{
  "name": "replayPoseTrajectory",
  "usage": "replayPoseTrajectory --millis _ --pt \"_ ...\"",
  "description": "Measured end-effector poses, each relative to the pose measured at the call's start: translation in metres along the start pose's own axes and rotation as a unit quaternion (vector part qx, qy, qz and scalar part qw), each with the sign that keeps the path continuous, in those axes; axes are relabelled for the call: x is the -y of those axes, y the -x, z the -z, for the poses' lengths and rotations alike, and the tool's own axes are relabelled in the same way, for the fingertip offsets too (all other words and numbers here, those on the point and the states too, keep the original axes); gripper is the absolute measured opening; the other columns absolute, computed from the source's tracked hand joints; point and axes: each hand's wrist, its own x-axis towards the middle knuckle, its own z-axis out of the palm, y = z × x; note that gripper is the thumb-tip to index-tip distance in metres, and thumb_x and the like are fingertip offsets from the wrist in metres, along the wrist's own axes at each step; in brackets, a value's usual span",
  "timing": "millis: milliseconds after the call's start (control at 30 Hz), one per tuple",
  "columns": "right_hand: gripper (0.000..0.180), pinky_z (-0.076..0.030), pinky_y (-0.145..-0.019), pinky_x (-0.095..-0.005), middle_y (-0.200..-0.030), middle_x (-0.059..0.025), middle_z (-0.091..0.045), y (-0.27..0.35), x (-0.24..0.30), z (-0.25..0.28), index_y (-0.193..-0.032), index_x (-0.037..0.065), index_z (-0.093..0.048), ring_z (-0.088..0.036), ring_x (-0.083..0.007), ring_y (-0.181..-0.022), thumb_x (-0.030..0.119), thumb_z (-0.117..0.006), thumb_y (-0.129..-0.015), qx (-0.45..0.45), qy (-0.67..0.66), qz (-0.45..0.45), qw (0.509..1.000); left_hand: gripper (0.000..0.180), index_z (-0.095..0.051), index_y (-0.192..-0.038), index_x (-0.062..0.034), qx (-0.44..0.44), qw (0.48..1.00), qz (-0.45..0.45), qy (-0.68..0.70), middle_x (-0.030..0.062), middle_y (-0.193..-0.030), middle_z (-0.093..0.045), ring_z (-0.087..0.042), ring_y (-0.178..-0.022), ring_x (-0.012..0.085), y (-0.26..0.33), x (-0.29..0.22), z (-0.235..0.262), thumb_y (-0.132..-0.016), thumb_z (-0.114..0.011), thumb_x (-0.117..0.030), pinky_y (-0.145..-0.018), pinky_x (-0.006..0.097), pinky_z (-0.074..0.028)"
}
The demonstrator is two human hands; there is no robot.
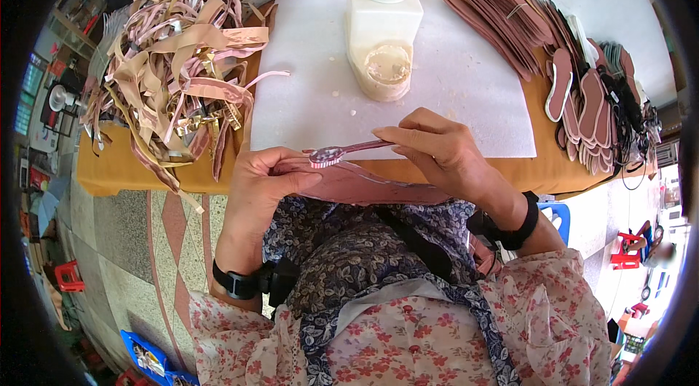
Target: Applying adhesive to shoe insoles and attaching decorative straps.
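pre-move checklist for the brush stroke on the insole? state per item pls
1. Left hand holding the pink insole piece: ok, thumb pressed on its near end.
2. Right hand gripping the small brush: ok, fingers pinch the handle end.
3. Brush head on the insole piece: ok, bristles sit at its upper edge near the left thumb.
4. Glue loaded on the brush: cannot tell, bristles too small to read.
5. Glue pot within reach: ok, on the white sheet just beyond the hands, open.
6. Strap pile and insole stacks clear of the hands: ok, both lie off to the sides.
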Motion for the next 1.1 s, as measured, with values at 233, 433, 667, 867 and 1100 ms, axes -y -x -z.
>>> replayPoseTrajectory --millis 233,433,667,867,1100 --pt "0.036 -0.050 -0.066 -0.0353 -0.084 -0.0122 -0.059 0.001 -0.003 0.000 -0.112 0.007 -0.066 -0.061 -0.0281 -0.074 -0.005 -0.064 -0.078 0.018 -0.018 -0.012 1.000 0.021 -0.070 -0.092 0.0027 0.006 1.000 -0.001 0.007 0.0063 -0.082 -0.070 -0.064 -0.074 0.0095 0.000 0.000 0.001 -0.072 -0.074 0.004 -0.070 0.023 -0.051" --pt "0.036 -0.048 -0.066 -0.0329 -0.085 -0.0134 -0.060 0.012 -0.009 0.012 -0.115 0.007 -0.065 -0.061 -0.0255 -0.074 -0.003 -0.063 -0.081 0.050 -0.055 -0.058 0.996 0.023 -0.069 -0.095 0.0043 0.005 0.999 -0.027 0.030 0.0111 -0.092 -0.071 -0.067 -0.081 0.0136 -0.001 0.000 0.009 -0.072 -0.071 0.007 -0.075 0.024 -0.053" --pt "0.033 -0.047 -0.064 -0.0328 -0.084 -0.0133 -0.059 0.010 -0.035 0.021 -0.115 0.006 -0.065 -0.058 -0.0239 -0.070 0.000 -0.065 -0.082 -0.024 0.005 -0.134 0.991 0.024 -0.068 -0.091 0.0050 -0.007 1.000 0.002 0.010 0.0104 -0.087 -0.071 -0.067 -0.078 0.0148 0.001 -0.004 0.009 -0.068 -0.073 0.008 -0.073 0.026 -0.052" --pt "0.031 -0.046 -0.064 -0.0336 -0.081 -0.0137 -0.059 0.015 -0.068 0.010 -0.114 0.005 -0.065 -0.057 -0.0256 -0.069 0.006 -0.066 -0.084 -0.124 0.054 -0.178 0.975 0.018 -0.068 -0.089 0.0049 0.029 0.998 -0.026 -0.049 0.0088 -0.088 -0.071 -0.065 -0.079 0.0112 0.011 -0.013 0.003 -0.072 -0.072 0.009 -0.075 0.024 -0.052" --pt "0.029 -0.047 -0.066 -0.0372 -0.083 -0.0161 -0.059 0.014 -0.086 0.002 -0.112 0.005 -0.066 -0.059 -0.0295 -0.071 0.010 -0.066 -0.084 -0.130 0.105 -0.203 0.965 0.019 -0.071 -0.087 -0.0008 0.083 0.980 -0.099 -0.148 0.0043 -0.080 -0.067 -0.064 -0.075 0.0102 0.020 -0.025 -0.005 -0.071 -0.073 0.010 -0.070 0.023 -0.052"
